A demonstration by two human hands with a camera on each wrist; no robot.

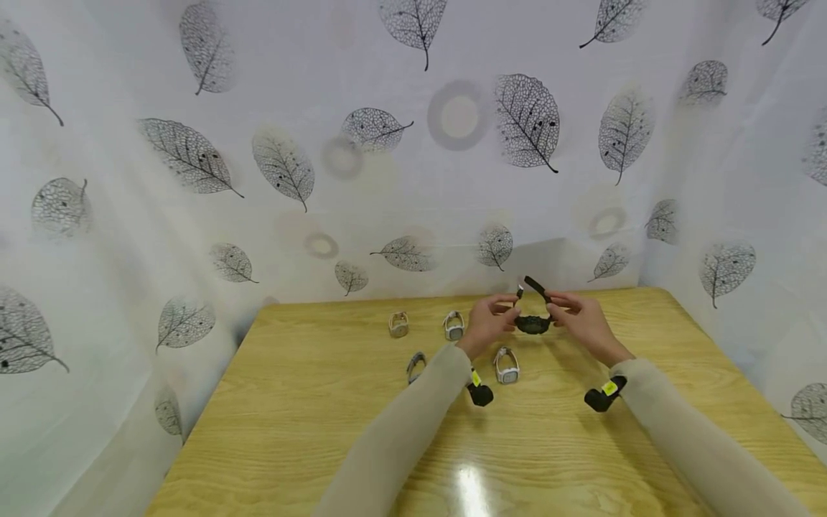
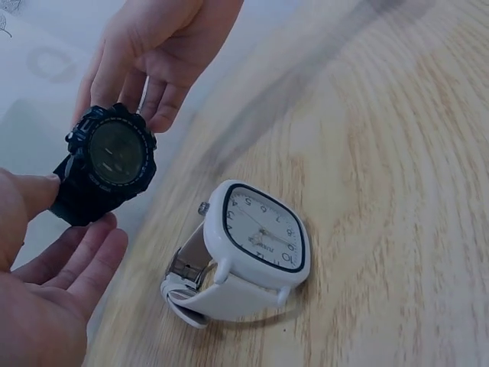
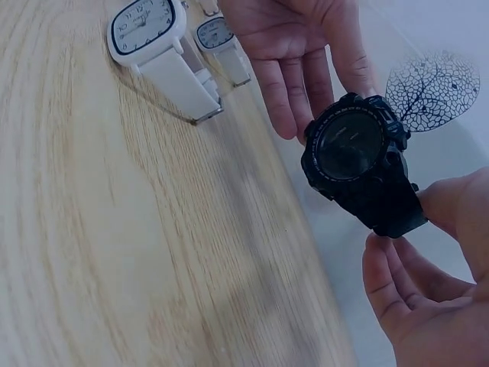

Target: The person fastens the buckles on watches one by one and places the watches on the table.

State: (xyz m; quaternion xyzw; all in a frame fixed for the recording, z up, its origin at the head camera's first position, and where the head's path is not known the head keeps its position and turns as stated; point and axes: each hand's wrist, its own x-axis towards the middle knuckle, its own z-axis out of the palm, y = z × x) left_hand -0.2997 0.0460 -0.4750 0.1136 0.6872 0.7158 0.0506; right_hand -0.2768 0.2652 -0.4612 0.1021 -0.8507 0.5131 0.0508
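Observation:
A black wristwatch (image 1: 533, 325) with a round face is held above the far part of the table, its strap unbuckled and the two ends standing up. My left hand (image 1: 487, 325) pinches one strap end between thumb and fingers. On the other side, my right hand (image 1: 584, 324) pinches the opposite strap half the same way. In the left wrist view the dial (image 2: 118, 153) of the black watch faces the camera. Just below the hands, a white square-faced watch (image 1: 508, 375) stands on the table with its strap buckled into a loop.
Left of the hands, another white watch (image 1: 455, 332), a beige watch (image 1: 398, 329) and a grey-strapped watch (image 1: 416, 365), partly behind the left sleeve, sit on the wooden table (image 1: 310, 402). A leaf-printed curtain (image 1: 400, 179) hangs behind the table's far edge.

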